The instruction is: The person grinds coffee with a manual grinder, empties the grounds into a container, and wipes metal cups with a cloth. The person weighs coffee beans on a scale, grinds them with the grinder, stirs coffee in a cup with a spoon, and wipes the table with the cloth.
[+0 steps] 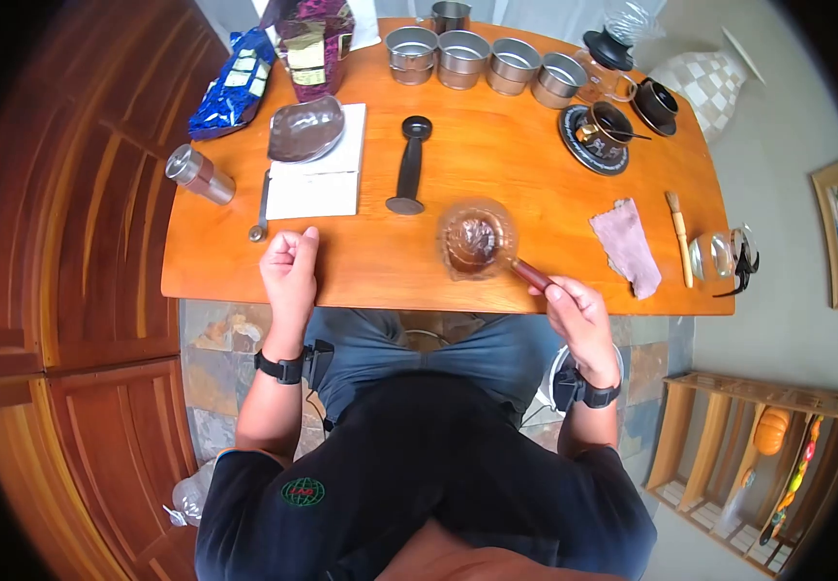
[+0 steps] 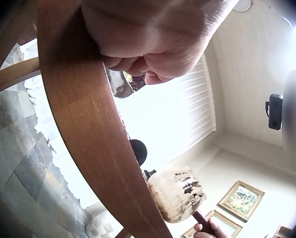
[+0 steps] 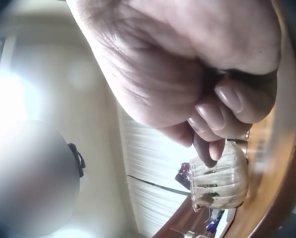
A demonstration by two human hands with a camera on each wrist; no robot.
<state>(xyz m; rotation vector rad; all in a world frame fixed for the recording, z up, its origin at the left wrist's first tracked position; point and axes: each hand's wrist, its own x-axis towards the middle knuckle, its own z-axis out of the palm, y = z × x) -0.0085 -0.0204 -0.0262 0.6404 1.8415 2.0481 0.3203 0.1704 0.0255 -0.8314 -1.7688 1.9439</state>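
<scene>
My right hand grips the brown wooden handle of a ribbed clear glass pot near the table's front edge. Brown streaks show on its ribbed wall in the left wrist view. Curled fingers wrap the handle in the right wrist view, the glass beyond them. My left hand rests at the front edge, fingers loosely curled, holding nothing. Just ahead of it are a small metal-ended tool and a white scale bearing a dark dish. A black coffee scoop lies mid-table.
Metal cups line the back, with coffee bags at back left and a grinder at left. A cup on its saucer stands back right. A pink cloth, a brush and a glass vessel lie at right.
</scene>
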